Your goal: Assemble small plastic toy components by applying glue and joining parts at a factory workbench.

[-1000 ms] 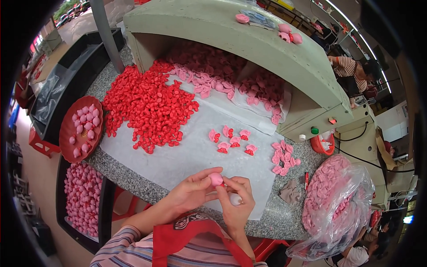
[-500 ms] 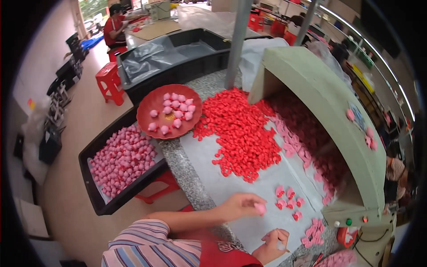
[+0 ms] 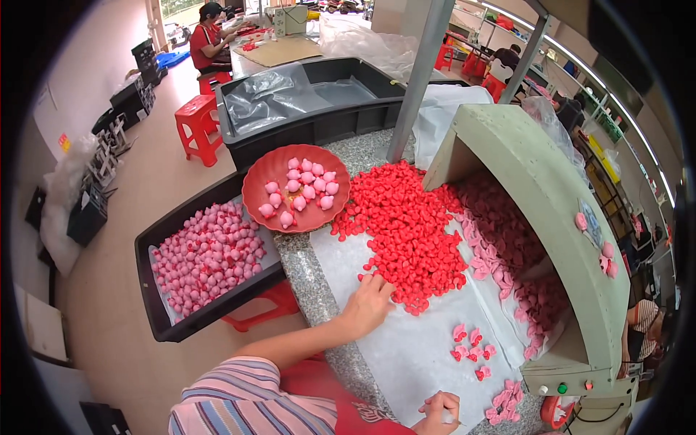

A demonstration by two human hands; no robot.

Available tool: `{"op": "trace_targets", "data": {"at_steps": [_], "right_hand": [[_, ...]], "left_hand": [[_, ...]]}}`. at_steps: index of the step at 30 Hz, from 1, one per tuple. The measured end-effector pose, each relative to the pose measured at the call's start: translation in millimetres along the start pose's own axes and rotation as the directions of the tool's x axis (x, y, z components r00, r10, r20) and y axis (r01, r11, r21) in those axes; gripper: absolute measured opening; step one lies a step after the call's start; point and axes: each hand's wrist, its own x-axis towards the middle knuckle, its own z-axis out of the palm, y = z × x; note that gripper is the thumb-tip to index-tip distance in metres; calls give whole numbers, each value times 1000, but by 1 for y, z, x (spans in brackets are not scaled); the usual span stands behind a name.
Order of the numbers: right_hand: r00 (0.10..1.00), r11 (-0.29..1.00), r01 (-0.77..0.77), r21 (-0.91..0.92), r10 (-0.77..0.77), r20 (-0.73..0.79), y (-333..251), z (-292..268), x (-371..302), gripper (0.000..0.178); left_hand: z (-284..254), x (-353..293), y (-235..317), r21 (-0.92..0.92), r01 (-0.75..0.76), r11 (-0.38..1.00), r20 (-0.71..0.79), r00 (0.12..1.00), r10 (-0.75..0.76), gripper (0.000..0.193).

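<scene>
The left hand (image 3: 368, 304) lies palm-down on the white sheet (image 3: 406, 355) that covers the speckled stone worktop (image 3: 301, 272), its fingers reaching into the near edge of the heap of red pieces (image 3: 406, 225); the fingertips touch the lowest pieces of the heap, but whether they pinch one cannot be told from this angle. The right hand (image 3: 438, 412) sits low at the bottom of the view, close to the body, curled into a loose fist around something small and pale that is mostly hidden. Between the two hands the sheet is bare, an open stretch running from the heap's near edge to the worktop's front edge. To the right of that stretch lies a small cluster of pink pieces (image 3: 471, 346), well apart from the left hand, and another small pink cluster (image 3: 505, 404) sits near the sheet's lower right corner. The red heap spreads back toward the mouth of a pale green hood (image 3: 551, 203), under which more pink pieces (image 3: 507, 246) are piled along the right side. At the worktop's far left corner a round red tray (image 3: 268, 174) holds assembled pink figures (image 3: 304, 185), just beside the heap. Below the worktop's left edge, a black crate (image 3: 156, 304) filled with pink figures rests on a red stool (image 3: 261, 308). Farther back stand a larger black bin (image 3: 312, 123) lined with clear plastic, a metal post (image 3: 417, 80) and another red stool (image 3: 197, 123) on the open floor.
</scene>
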Motion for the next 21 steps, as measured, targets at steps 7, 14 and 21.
{"op": "trace_targets", "data": {"at_steps": [7, 14, 21], "right_hand": [[999, 1000, -20, 3, 21, -48, 5, -17, 4, 7], [999, 999, -33, 42, 33, -9, 5, -10, 3, 6], [967, 940, -226, -257, 248, 58, -7, -2, 6, 11]], "left_hand": [[-6, 3, -14, -56, -119, 991, 63, 990, 122, 23], [-15, 9, -4, -173, -28, 985, -72, 997, 16, 20], [-24, 8, 6, -615, 24, 788, -77, 993, -91, 11]]}}
